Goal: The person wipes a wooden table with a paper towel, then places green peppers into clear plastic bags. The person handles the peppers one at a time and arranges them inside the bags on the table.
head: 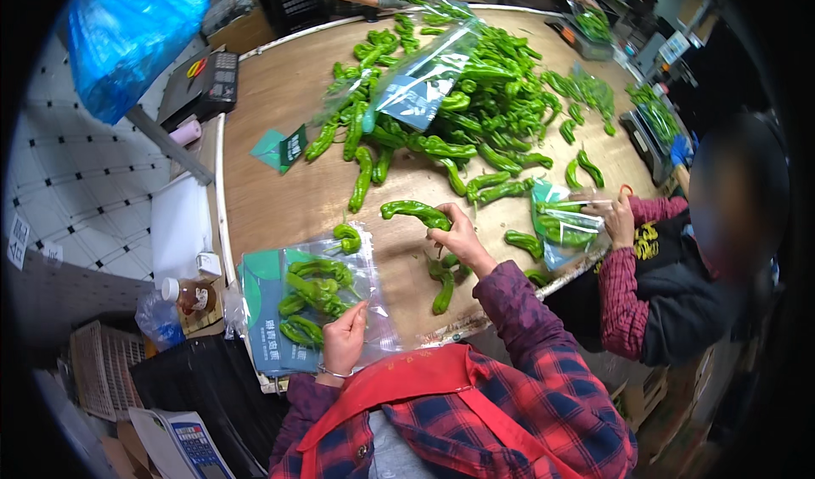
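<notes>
Between the fingers of my right hand (460, 237) is a curved green pepper (411, 209), raised over the wooden table. My left hand (344, 339) pinches the edge of a clear plastic bag (375, 288) near the table's front edge. Several green peppers (318, 294) lie in or on that bag; which is unclear. Beneath are printed teal and blue bags (258, 281). One small curled pepper (347, 238) rests at the bag's far end. A few peppers (444, 293) lie just below my right hand. A large heap of green peppers (496, 90) covers the table's far middle.
Another printed bag (417, 97) lies on the heap. At right, a person's hand (619, 221) holds a bag of peppers (566, 227). Other people work at the far side. Scales (219, 81) stand at far left and right (643, 141). A blue plastic bag (130, 33) hangs upper left.
</notes>
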The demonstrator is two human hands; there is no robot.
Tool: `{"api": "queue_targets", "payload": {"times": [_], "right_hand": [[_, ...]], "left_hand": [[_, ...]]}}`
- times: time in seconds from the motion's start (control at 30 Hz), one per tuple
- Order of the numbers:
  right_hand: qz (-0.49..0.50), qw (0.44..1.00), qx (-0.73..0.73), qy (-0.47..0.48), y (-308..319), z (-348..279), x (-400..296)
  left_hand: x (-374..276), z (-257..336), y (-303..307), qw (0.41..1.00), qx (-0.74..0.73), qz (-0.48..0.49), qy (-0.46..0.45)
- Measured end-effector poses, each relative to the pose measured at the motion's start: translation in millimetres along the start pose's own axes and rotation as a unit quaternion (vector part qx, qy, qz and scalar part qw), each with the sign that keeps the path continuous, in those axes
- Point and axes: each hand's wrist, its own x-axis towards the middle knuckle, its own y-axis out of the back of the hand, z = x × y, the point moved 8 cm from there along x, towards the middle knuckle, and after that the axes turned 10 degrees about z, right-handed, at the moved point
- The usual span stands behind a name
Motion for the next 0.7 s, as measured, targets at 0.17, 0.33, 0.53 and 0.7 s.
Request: {"api": "queue_targets", "payload": {"times": [0.17, 0.33, 0.53, 0.7], "right_hand": [[0.018, 0.998, 0.051, 0.021, 18, -38, -64], [0.062, 0.979, 0.188, -0.054, 49, -16, -120], [0.139, 0.913, 0.361, -0.128, 81, 10, -196], [0.153, 0.854, 0.481, -0.127, 85, 1, -243]], "left_hand": [[0, -10, -6, 0.998, 0.013, -0.033, -0.047], [0, -10, -16, 0.995, -0.001, -0.098, -0.001], [7, -36, -24, 0.989, 0.017, -0.147, -0.006], [10, -36, -30, 0.984, 0.000, -0.176, 0.003]]}}
